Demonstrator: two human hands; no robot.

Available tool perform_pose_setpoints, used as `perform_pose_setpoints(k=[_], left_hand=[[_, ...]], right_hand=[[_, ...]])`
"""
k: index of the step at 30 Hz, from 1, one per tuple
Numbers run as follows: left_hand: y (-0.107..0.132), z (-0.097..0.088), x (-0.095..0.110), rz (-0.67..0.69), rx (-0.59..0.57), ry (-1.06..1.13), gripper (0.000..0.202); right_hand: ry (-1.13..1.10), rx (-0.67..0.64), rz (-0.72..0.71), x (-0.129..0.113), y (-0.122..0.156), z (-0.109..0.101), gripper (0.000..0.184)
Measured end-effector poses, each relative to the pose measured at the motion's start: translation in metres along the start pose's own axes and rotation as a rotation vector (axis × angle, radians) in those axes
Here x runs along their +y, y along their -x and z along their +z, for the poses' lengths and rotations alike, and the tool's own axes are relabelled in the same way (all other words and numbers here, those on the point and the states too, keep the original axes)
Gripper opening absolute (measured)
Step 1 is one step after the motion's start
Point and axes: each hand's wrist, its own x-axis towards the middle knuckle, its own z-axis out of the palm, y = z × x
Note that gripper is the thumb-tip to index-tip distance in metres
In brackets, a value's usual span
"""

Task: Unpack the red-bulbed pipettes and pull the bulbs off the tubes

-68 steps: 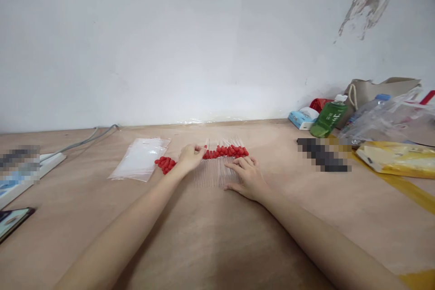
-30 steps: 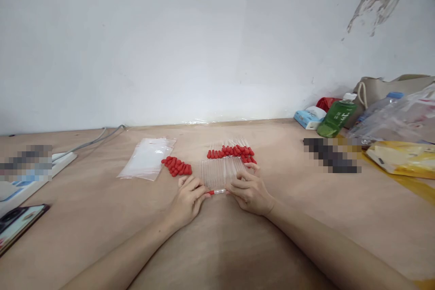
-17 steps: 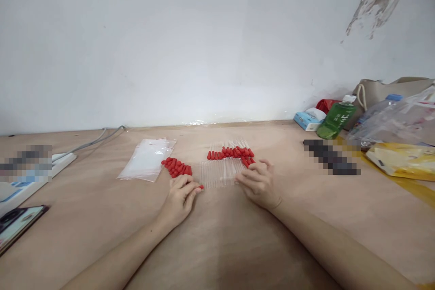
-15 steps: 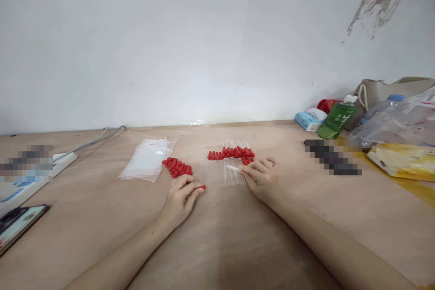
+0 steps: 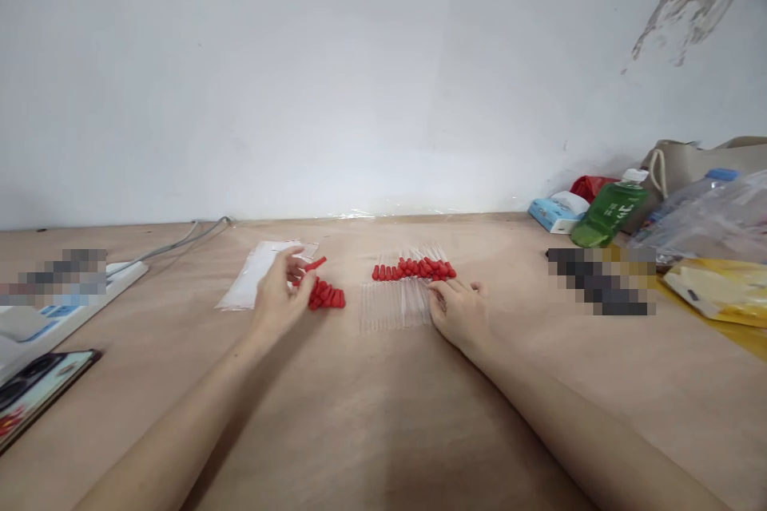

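Observation:
My left hand (image 5: pixel 280 291) is raised at the left, beside a pile of red rubber bulbs (image 5: pixel 327 295). A single red rubber bulb (image 5: pixel 315 263) sits at its thumb and fingertips, above the pile. My right hand (image 5: pixel 462 310) rests at the right end of a row of thin clear tubes (image 5: pixel 392 307), fingers curled and tips together; what they pinch, if anything, is hidden. Just behind that row lie clear tubes with red bulbs on their ends (image 5: pixel 413 268), side by side and partly heaped.
Clear plastic bags (image 5: pixel 244 279) lie behind my left hand. Far left are a power strip (image 5: pixel 129 275) with a grey cable and a phone (image 5: pixel 45 391). On the right stand a tissue box (image 5: pixel 554 214), a green bottle (image 5: pixel 611 211), a blurred dark object (image 5: pixel 599 283) and plastic packaging (image 5: pixel 713 287).
My left hand has moved left and away from me, from the tubes' near left corner to the bulb pile. The whitish tube seen in my right hand is no longer visible; its fingers have curled in.

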Motion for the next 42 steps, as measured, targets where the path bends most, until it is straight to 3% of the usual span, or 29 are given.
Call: perform_pose_setpoints(k=[4,9,17,24,28,30,31,32,34,36,39,42], left_hand=[[-0.019,-0.016,-0.028,-0.116,-0.002,-0.1,0.024],[-0.017,-0.016,-0.052,-0.264,-0.123,-0.208,0.022],[-0.011,-0.009,-0.068,-0.262,-0.253,-0.413,0.033],[-0.011,-0.011,-0.072,-0.242,-0.241,-0.453,0.04],[-0.01,-0.013,-0.054,-0.116,-0.078,-0.418,0.034],[-0.009,-0.01,-0.032,0.026,0.026,-0.372,0.027],[-0.009,-0.006,-0.019,0.099,0.021,-0.321,0.022],[-0.009,0.0,-0.004,0.159,-0.011,-0.267,0.018],[-0.009,0.019,0.024,0.249,-0.186,-0.181,0.015],[-0.013,0.046,0.046,0.27,-0.325,-0.09,0.014],[-0.025,0.09,0.063,0.097,-0.462,0.094,0.016],[-0.04,0.123,0.063,-0.02,-0.508,0.133,0.019]], right_hand=[[0.001,-0.006,-0.067,-0.001,0.003,0.001,0.018],[0.003,-0.056,-0.152,-0.003,0.005,-0.001,0.023],[-0.02,-0.104,-0.217,-0.003,0.004,-0.002,0.035],[-0.047,-0.098,-0.178,-0.003,0.005,-0.005,0.034],[-0.068,-0.057,-0.13,-0.002,0.005,-0.002,0.028],[-0.091,-0.024,-0.103,-0.001,0.005,-0.001,0.025],[-0.105,-0.008,-0.089,0.0,0.005,0.0,0.024],[-0.119,0.007,-0.074,0.0,0.005,0.0,0.022],[-0.148,0.03,-0.037,0.002,0.004,0.0,0.02],[-0.173,0.042,-0.003,0.003,0.004,-0.002,0.019],[-0.194,0.047,0.035,0.005,0.004,-0.005,0.019],[-0.218,0.043,0.072,0.007,0.004,-0.007,0.02]])
